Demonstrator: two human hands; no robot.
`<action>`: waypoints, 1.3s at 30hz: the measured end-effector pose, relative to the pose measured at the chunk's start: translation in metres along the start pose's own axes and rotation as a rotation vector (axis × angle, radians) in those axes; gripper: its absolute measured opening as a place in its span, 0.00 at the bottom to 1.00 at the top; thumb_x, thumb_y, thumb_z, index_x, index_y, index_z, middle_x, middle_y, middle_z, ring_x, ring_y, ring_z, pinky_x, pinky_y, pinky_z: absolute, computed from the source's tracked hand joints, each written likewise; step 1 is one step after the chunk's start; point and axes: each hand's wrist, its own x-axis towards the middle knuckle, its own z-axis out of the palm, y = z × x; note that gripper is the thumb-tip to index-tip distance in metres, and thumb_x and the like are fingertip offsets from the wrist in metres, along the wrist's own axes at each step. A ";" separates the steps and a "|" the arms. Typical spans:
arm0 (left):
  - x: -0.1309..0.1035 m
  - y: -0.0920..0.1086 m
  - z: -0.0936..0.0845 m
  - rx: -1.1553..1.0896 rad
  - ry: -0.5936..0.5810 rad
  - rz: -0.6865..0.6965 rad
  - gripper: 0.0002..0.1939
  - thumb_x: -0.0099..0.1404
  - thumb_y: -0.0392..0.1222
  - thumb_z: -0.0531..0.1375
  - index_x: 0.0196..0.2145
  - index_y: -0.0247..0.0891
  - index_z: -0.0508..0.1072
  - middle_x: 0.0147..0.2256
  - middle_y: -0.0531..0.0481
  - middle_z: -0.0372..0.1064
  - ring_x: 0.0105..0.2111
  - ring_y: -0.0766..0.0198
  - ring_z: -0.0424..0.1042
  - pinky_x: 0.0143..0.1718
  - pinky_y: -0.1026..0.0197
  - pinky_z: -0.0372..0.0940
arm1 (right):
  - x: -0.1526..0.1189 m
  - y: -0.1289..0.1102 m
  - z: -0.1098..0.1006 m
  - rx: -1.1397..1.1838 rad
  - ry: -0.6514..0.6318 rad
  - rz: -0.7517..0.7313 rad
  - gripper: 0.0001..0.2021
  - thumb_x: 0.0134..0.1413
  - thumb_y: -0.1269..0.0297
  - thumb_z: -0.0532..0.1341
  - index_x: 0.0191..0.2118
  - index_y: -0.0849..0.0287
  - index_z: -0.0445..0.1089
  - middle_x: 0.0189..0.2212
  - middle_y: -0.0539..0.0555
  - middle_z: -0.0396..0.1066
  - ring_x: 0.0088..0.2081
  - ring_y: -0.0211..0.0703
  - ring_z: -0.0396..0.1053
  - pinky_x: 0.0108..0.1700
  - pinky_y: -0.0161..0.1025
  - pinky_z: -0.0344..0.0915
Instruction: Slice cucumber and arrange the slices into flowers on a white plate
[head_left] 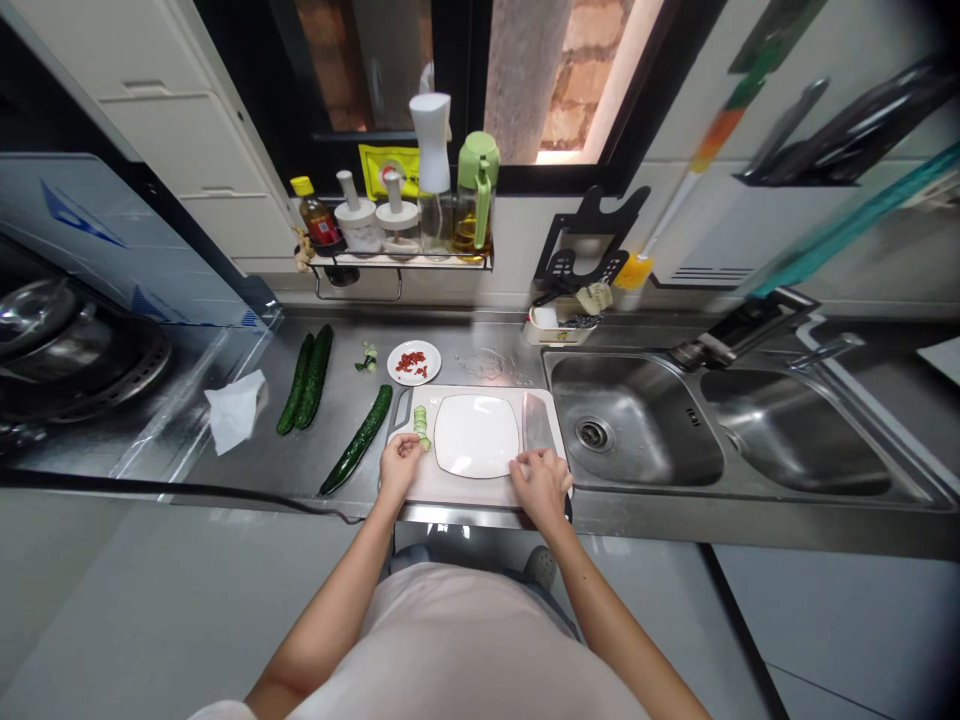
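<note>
A white square plate (477,435) rests on the pale cutting board (442,490). Left of it, on the board, lies a short row of cucumber slices (420,415). My left hand (401,462) is closed in a pinch at the near end of that row, on a cucumber slice (425,443). With bent fingers, my right hand (541,482) grips the plate's near right corner. It also covers the near part of a kitchen knife (536,420), whose wide blade lies flat along the board's right side. What its outer fingers touch is hidden.
One whole cucumber (356,440) lies left of the board, two more cucumbers (306,380) farther left. Behind the board are a small dish (414,375) of red pieces and some cucumber scraps (366,357). A double sink (637,425) adjoins on the right; a condiment rack (401,262) hangs behind.
</note>
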 end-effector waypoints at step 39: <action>-0.029 0.122 0.023 -0.527 -0.643 -0.311 0.18 0.50 0.52 0.67 0.27 0.34 0.68 0.22 0.56 0.63 0.19 0.77 0.56 0.18 0.70 0.43 | 0.035 -0.070 -0.077 0.246 0.269 -0.916 0.08 0.60 0.65 0.57 0.39 0.53 0.74 0.44 0.56 0.66 0.47 0.48 0.60 0.51 0.50 0.58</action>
